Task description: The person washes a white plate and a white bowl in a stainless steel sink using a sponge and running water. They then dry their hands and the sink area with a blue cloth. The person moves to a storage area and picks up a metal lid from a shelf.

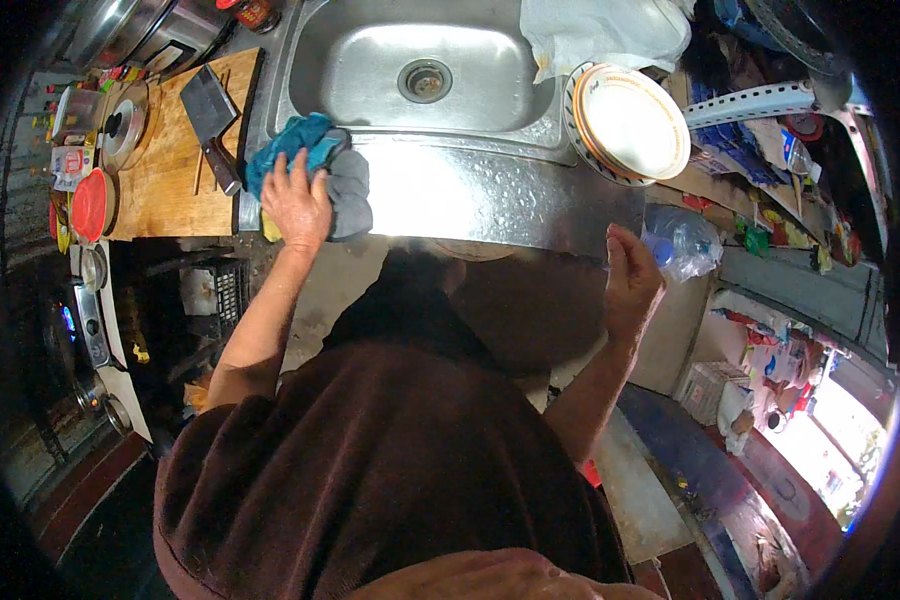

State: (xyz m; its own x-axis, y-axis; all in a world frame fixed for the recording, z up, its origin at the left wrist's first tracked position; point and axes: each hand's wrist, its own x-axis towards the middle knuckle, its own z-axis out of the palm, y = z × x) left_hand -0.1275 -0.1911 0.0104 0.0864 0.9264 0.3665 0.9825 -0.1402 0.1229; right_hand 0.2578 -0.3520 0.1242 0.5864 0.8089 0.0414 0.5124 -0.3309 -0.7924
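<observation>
My left hand (298,206) rests with spread fingers on a bunched teal cloth (286,150) and the grey cloth (351,191) beside it, at the left front corner of the stainless steel sink (420,139). Whether the fingers grip the cloth cannot be told. My right hand (634,262) is raised near the right front edge of the counter, fingers bent and close together, with no object visible in it. Just beyond it, a stack of plates (634,120) stands at the sink's right side. Water drops lie on the steel counter (525,191) between the hands.
A wooden cutting board (165,195) at left bears a cleaver (211,112), chopsticks (198,172) and a glass lid (126,131). A red bowl (91,204) stands beside it. A whitish plastic bag (607,34) lies behind the plates; a clear plastic bottle (686,236) is near my right hand.
</observation>
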